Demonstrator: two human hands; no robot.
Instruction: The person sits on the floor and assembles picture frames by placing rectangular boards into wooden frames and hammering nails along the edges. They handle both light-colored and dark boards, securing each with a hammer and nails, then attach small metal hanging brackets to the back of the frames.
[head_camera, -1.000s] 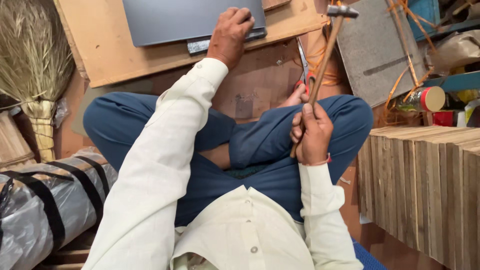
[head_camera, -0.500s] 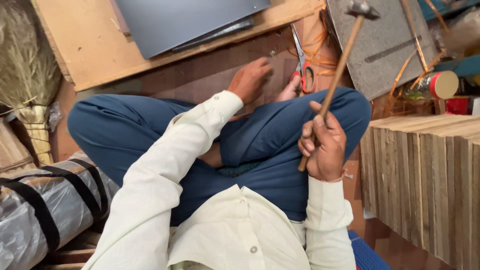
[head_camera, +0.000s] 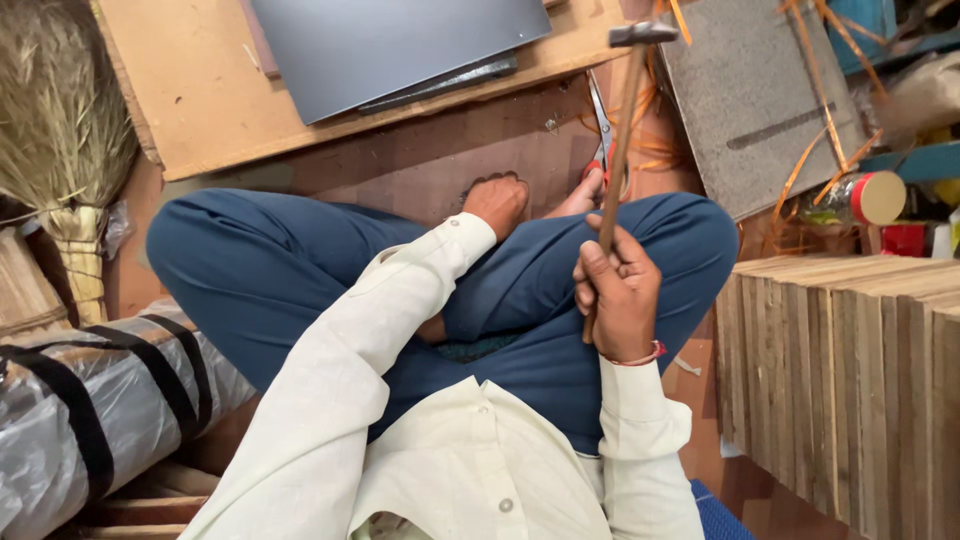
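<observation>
- Two hands working, each on its own job: right hand (head_camera: 620, 295) is gripping a wooden-handled hammer (head_camera: 622, 150) low on the shaft, fingers wrapped tight around it, head pointing up and away from the body.
- Hammer head is hanging in the air just past the edge of the plywood board (head_camera: 200, 90), not touching anything; it's above the knee, well off the floor.
- Left hand (head_camera: 497, 203) is reaching down to the reddish floor in front of the crossed legs, fingers curled under w/ knuckles up; can't tell if it's pinching something small or just resting, fingertips are hidden.
- A grey sheet (head_camera: 390, 45) is lying flat on the board w/ a narrow metal strip along its lower edge; no nail heads visible from here, too small to tell.
- Scissors w/ red handles (head_camera: 603, 140) are lying on the floor just beside the bare foot, untouched.
- Judging by this: striking isn't under way, hammer is raised but idle, left hand is busy at the floor and nowhere near the sheet. Fixing the sheet to the board looks unfinished, poss. barely begun.
- Round the person: straw broom (head_camera: 60, 140) at left, stack of wooden planks (head_camera: 850, 380) at right, plastic-wrapped bundle w/ black straps (head_camera: 90, 420) lower left.
</observation>
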